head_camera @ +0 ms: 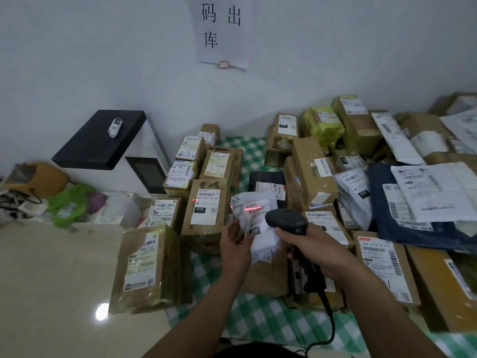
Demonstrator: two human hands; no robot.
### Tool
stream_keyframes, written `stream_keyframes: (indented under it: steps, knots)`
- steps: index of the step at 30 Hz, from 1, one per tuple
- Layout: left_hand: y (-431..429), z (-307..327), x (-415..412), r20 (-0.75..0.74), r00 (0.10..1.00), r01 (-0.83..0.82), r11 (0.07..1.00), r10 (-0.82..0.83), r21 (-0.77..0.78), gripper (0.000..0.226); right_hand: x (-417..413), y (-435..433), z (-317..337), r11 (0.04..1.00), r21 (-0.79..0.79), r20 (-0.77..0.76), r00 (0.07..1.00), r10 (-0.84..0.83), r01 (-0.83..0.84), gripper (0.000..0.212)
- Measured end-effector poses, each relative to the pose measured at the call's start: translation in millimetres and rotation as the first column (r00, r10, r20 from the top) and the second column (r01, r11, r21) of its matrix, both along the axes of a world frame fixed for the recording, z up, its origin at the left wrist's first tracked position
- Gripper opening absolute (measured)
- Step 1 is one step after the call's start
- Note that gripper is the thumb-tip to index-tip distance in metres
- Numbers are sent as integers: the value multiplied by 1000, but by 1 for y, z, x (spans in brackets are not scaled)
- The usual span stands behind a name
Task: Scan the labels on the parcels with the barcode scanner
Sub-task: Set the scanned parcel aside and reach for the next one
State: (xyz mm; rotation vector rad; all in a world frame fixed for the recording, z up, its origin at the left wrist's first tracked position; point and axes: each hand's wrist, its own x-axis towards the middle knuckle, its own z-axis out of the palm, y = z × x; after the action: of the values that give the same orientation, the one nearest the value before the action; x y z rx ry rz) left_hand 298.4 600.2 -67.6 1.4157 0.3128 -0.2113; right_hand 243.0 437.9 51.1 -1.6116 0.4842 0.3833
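My left hand holds a white soft parcel by its left side, tilted up toward me. A white label with a barcode faces me on it. My right hand grips a black barcode scanner, its head close to the parcel's right side. A red scan line crosses the label's barcode. The scanner's black cable runs down past my right forearm. Many other labelled parcels lie around on the green checked cloth.
Brown cardboard boxes stand left of the held parcel, a tall padded one nearer left. Grey and dark blue mailers pile up at right. A black-topped white machine stands by the wall. Bags lie at far left.
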Motion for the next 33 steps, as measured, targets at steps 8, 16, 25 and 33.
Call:
stream_keyframes:
  steps: [8,16,25,33]
  knots:
    - [0,1,3,-7,1000,5,1000,-5,3,53,-3,-1,8,1000,-10,-24,1000,12,-12,21]
    - [13,7,-2,39,999,30,997,-33,74,47,-6,1,5,999,-3,-15,999,43,-43,16]
    - [97,-28,-74,80,991,69,926,-106,371,42,-5,24,-27,989,-8,-46,988,146,-146,16]
    - [103,-56,-81,-63,996,85,815,-59,573,51,1,44,-46,977,-6,-81,974,212,-214,24]
